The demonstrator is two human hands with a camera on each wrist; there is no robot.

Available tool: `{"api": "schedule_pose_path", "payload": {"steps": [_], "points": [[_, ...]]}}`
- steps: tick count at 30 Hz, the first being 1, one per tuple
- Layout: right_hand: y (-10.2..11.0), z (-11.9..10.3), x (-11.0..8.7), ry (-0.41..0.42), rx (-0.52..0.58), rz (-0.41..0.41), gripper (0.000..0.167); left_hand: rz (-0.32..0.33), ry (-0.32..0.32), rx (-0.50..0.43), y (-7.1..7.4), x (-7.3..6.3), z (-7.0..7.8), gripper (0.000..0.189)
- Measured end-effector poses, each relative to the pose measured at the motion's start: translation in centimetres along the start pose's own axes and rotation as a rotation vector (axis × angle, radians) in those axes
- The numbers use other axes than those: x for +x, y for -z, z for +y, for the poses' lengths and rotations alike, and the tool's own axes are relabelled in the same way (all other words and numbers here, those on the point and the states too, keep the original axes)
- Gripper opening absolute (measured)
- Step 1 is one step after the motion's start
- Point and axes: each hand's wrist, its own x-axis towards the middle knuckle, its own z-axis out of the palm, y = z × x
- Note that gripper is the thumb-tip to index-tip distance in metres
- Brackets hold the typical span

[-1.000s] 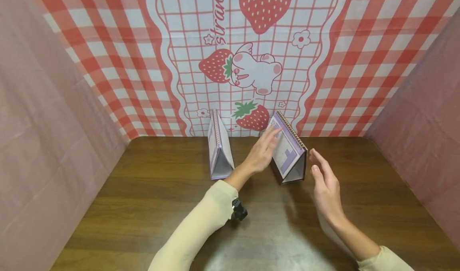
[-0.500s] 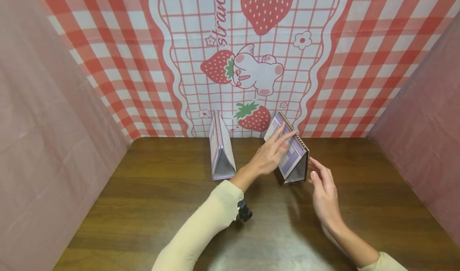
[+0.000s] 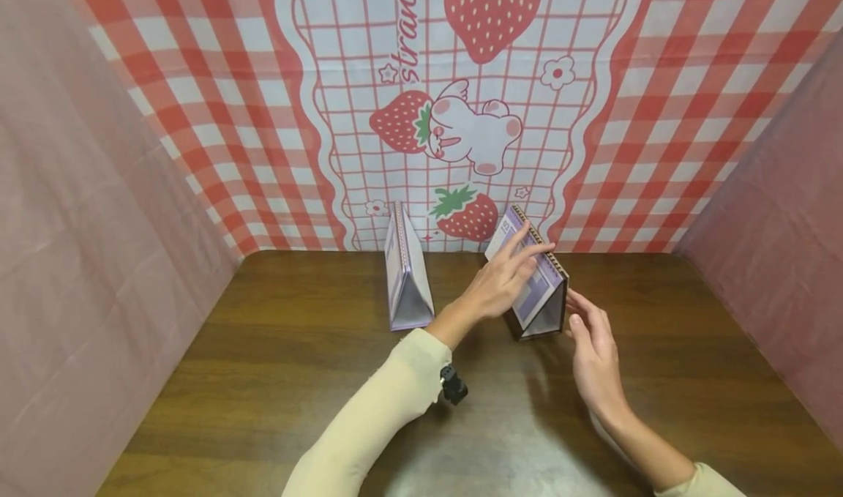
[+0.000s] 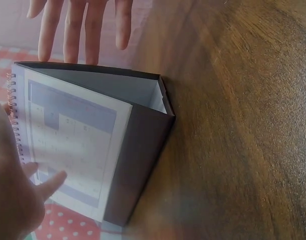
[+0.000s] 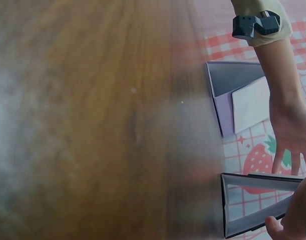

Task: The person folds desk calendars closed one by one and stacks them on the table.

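Note:
Two spiral-bound desk calendars stand as tents on the wooden table. My left hand [image 3: 498, 283] lies over the page of the right calendar [image 3: 530, 308], fingers spread, with fingertips reaching its top coil. Behind that calendar is my right hand [image 3: 598, 361], its fingertips at the back panel and its fingers nearly straight. In the left wrist view, the fingers of my right hand [image 4: 82, 25] meet the dark back edge, while the left hand [image 4: 12, 185] is in front of the printed page [image 4: 87, 135]. The purple-edged left calendar [image 3: 413, 305] stands apart, untouched.
The brown wooden table [image 3: 276, 380] extends in front of both calendars. Behind them hangs a red-and-white checked cloth [image 3: 197, 116] with strawberry prints. Pink cloth walls [image 3: 85, 263] flank both sides. A small black camera [image 3: 453, 385] is on the left wrist.
My left hand has moved right across the calendar page toward its top coil. My right hand has come slightly closer to the back panel. Both calendars keep their places on the table.

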Motion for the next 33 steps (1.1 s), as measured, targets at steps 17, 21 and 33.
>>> {"api": "schedule_pose_path", "payload": {"steps": [17,21,33], "points": [[-0.24,-0.11,0.24,-0.006,-0.025,0.03,0.045,0.023,0.027,-0.03,-0.25,-0.11,0.07,0.091],[-0.21,-0.17,0.3,0.007,-0.032,0.045,0.044,0.033,0.021,-0.036,-0.27,-0.1,0.11,0.099],[-0.07,-0.17,0.48,0.027,-0.048,0.048,0.047,0.045,0.02,-0.044,-0.41,0.06,0.07,0.108]]}}
